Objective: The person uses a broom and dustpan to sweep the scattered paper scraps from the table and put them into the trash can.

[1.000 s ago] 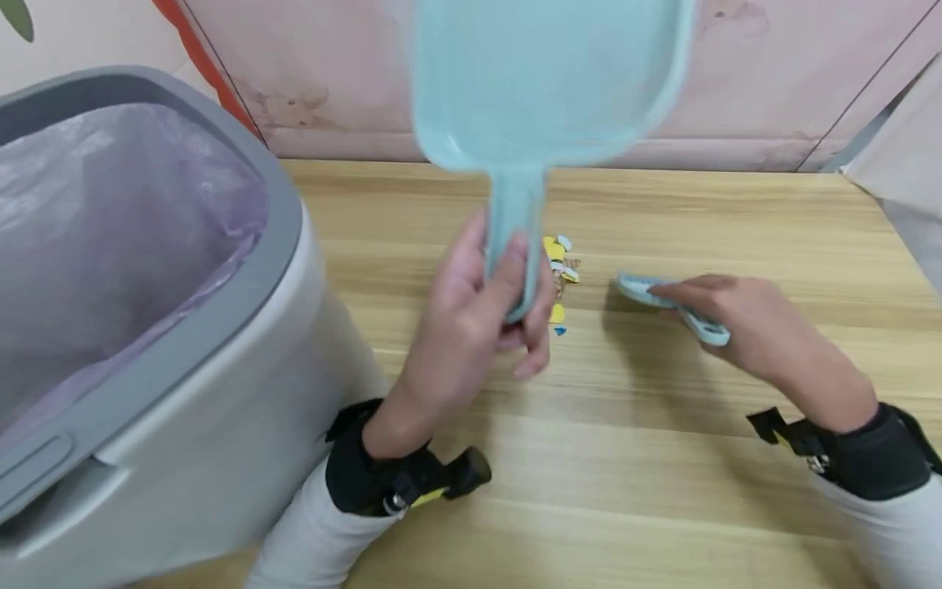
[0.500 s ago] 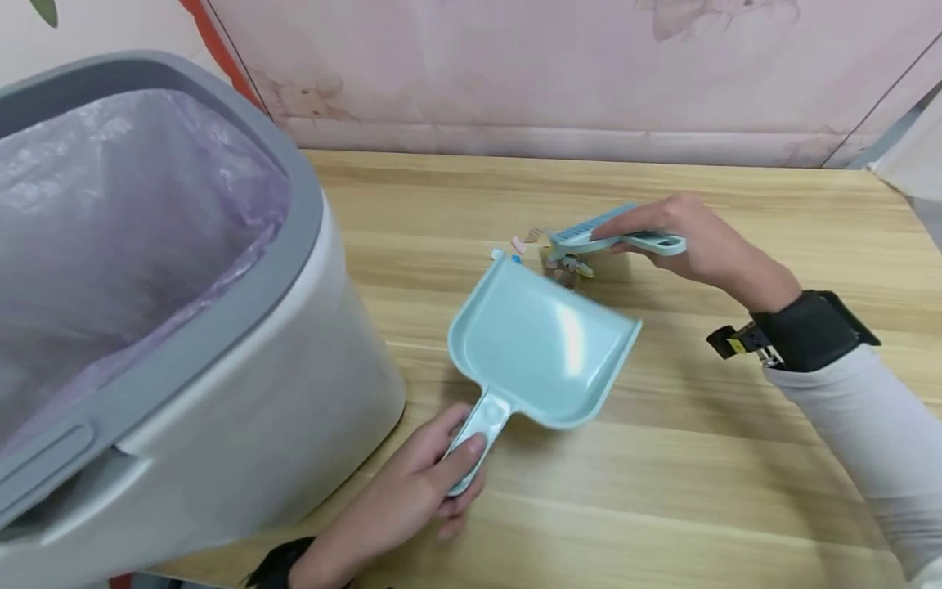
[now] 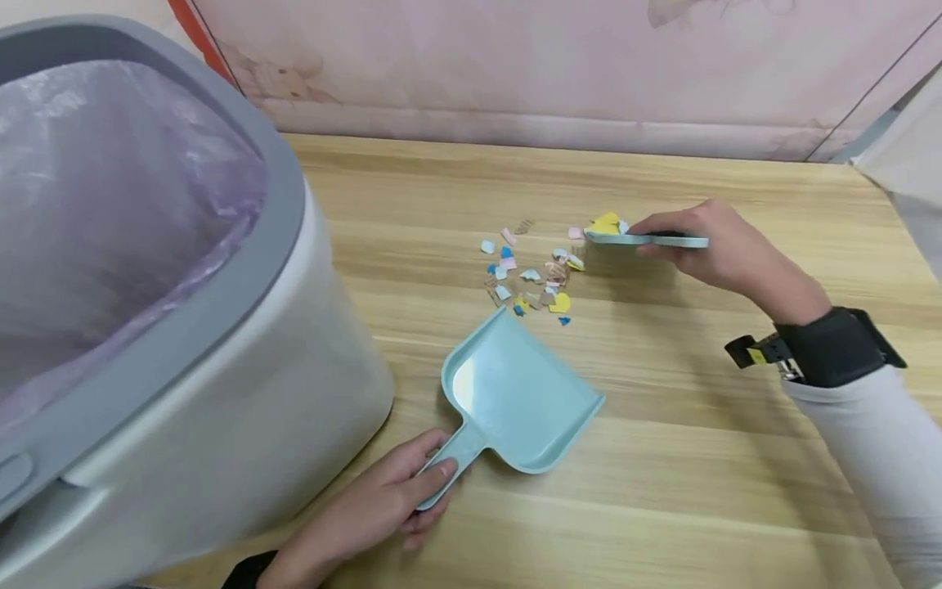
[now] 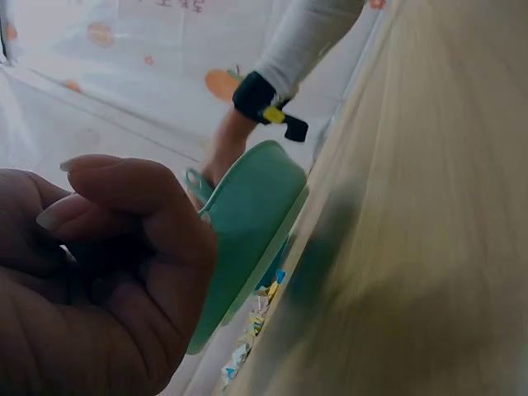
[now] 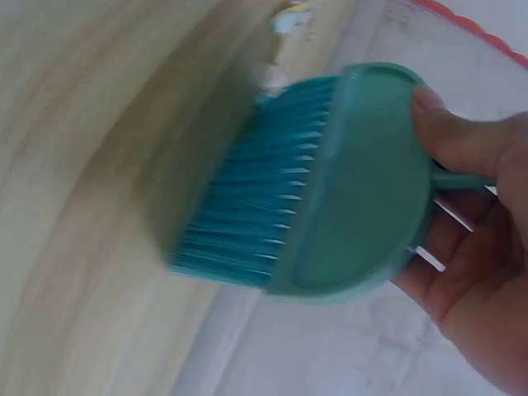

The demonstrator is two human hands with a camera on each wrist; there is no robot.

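My left hand (image 3: pixel 386 499) grips the handle of a light blue dustpan (image 3: pixel 515 393) that lies flat on the wooden table (image 3: pixel 662 458), its open edge facing a small heap of coloured paper scraps (image 3: pixel 533 274). My right hand (image 3: pixel 706 245) holds a light blue hand brush (image 3: pixel 640 238) just right of the scraps, bristles pointing down. In the right wrist view the brush (image 5: pixel 313 198) fills the frame with my fingers (image 5: pixel 470 206) round its back. In the left wrist view my curled left hand (image 4: pixel 91 272) sits in front of the dustpan (image 4: pixel 247 223).
A large white bin with a grey rim (image 3: pixel 221 270) and a purple liner (image 3: pixel 110 196) stands at the left, close to the dustpan. A pink wall (image 3: pixel 552 74) runs along the table's far edge. The table's right edge is at the far right.
The dustpan came down from in front of the camera onto the table, then slid slightly nearer. The brush moved from the scraps to their right side, leaving the scraps uncovered.
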